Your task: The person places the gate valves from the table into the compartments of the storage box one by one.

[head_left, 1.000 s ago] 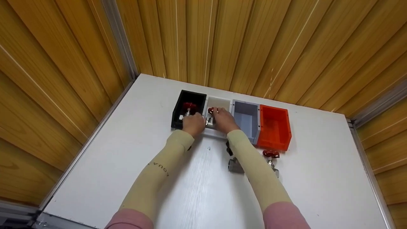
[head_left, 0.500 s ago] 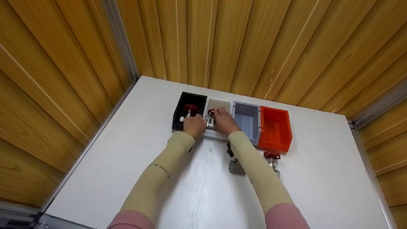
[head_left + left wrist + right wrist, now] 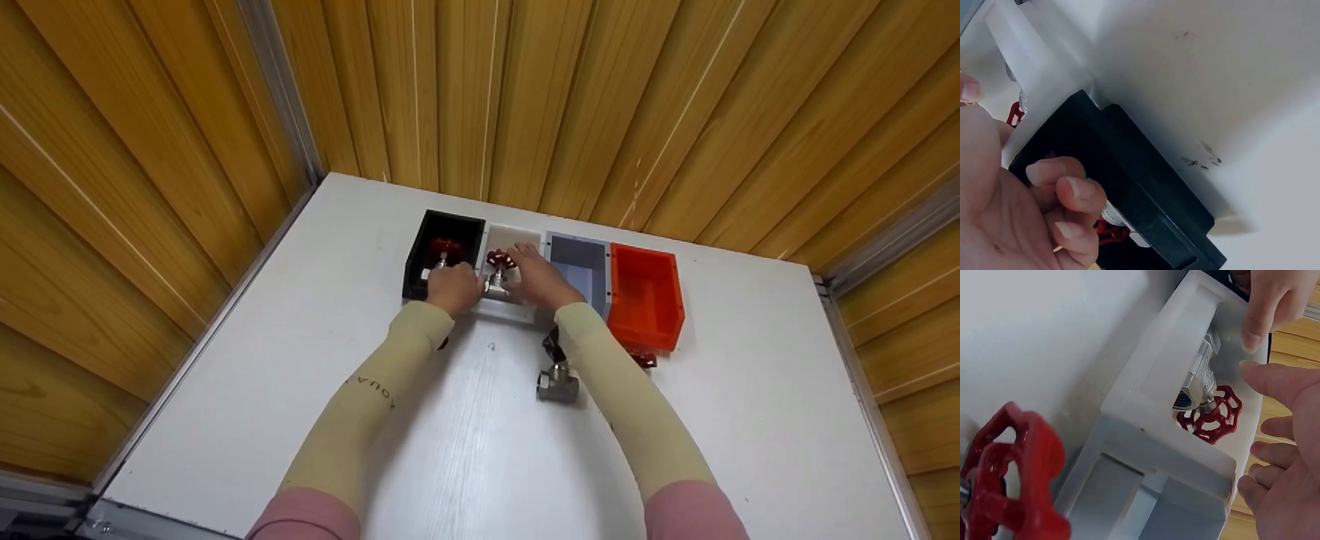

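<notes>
Inside the white bin (image 3: 1154,363), a metal valve (image 3: 1202,377) with a red handwheel (image 3: 1224,417) lies on its side. My right hand (image 3: 541,277) is just right of it, fingers spread and apart from the wheel in the right wrist view. My left hand (image 3: 454,289) hovers at the border of the black bin (image 3: 1129,163) and the white bin, fingers loosely curled, with nothing seen in them. Its thumb (image 3: 1258,320) points down over the white bin. Another red-wheeled valve (image 3: 444,251) rests in the black bin, partly hidden by the left hand.
Right of the white bin stand a grey bin (image 3: 581,259) and an orange bin (image 3: 646,296). On the white table (image 3: 465,435), a dark-handled valve (image 3: 557,384) lies before the bins. Another red handwheel (image 3: 1016,467) is partly behind the right forearm. Wooden panels (image 3: 480,97) rise behind.
My right hand has drawn back to the right from the valve in the white bin, and its fingers have spread. More of that valve shows. My left hand has barely moved.
</notes>
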{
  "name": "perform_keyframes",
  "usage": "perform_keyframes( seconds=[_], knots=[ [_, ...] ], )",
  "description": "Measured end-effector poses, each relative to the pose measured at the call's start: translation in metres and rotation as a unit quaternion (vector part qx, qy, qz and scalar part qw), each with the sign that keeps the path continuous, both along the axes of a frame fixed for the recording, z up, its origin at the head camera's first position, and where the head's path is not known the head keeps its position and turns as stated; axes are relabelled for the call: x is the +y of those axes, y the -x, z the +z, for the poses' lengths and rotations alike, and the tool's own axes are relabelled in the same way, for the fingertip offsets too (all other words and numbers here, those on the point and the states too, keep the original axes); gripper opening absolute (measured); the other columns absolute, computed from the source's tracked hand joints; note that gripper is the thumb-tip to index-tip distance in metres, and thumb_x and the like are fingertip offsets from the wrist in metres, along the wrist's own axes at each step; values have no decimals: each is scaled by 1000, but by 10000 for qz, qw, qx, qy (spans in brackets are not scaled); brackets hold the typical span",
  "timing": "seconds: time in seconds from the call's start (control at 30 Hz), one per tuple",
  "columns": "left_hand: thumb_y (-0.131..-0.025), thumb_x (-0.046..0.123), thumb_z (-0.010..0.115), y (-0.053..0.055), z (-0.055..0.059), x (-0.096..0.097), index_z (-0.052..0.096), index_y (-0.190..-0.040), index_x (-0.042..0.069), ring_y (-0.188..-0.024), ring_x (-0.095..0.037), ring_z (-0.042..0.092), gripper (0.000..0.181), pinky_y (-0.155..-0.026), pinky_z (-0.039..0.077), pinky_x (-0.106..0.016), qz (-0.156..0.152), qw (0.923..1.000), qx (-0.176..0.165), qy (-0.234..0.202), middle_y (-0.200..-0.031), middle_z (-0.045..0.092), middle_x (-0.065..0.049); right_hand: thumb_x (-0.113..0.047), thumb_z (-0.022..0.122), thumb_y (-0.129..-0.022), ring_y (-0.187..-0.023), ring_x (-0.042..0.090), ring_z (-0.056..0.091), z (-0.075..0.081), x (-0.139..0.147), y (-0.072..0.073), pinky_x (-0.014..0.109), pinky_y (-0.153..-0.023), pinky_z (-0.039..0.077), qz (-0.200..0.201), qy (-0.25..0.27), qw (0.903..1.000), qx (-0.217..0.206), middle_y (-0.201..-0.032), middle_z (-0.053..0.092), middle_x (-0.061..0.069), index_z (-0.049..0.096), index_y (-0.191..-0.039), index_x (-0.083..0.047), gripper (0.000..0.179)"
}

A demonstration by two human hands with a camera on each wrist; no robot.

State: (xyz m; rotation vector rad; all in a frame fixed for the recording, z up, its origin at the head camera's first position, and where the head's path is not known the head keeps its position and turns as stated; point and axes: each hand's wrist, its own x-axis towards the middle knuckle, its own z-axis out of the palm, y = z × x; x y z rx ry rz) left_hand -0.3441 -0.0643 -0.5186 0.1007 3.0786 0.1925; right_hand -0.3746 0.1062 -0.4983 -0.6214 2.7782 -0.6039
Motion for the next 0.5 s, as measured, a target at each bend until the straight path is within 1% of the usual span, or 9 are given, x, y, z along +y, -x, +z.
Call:
perform_keyframes(
  seconds=[0.17,0.27,0.37,0.5],
  knots=[
    [-100,45,42,-2,0,-2,71,-97,4,-85,-29,70,49,-73,55,-44,-96,9997,11,207,-97,72,-10,-23,68,-90,-148,36,20,0,3,-3,50,-116,25,41,100,9999,42,-159,21,20,38,-147,-8,66],
    [-100,47,42,-2,1,-3,71,-96,5,-83,-28,70,50,-71,55,-44,-178,9991,53,380,-95,72,-10,-24,67,-91,-148,35,20,0,5,-4,49,-117,26,25,144,9999,-1,-160,18,19,37,-148,-9,66],
    [-99,49,45,-1,2,-3,72,-94,6,-81,-28,70,51,-69,55,-44,-197,9986,262,418,-92,72,-10,-25,67,-91,-150,33,15,3,8,-6,47,-118,23,12,182,9998,-37,-161,15,18,31,-150,-7,71],
    [-97,50,49,1,3,-1,71,-90,5,-77,-28,69,50,-65,55,-46,-217,9972,647,293,-87,72,-10,-26,66,-91,-151,32,11,6,13,-8,46,-120,19,-19,164,9999,-30,-161,14,18,26,-151,-3,76]
  ],
)
